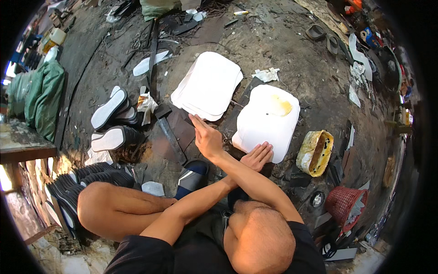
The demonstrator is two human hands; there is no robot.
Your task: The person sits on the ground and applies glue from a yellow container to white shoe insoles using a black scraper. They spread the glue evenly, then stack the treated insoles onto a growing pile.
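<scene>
Left hand (258,156) is pressing flat and open on the floppy white sheet stack (267,123) mid-frame, right hand (206,137) is hovering open; probably light, grab an edge

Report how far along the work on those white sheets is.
Done: the top sheet of the nearer sheet stack carries a yellow smear, likely glue. In hand: the left hand lies flat on that stack, while the right hand reaches toward the farther sheet stack. Left: the farther stack looks clean, with no smear showing.
</scene>
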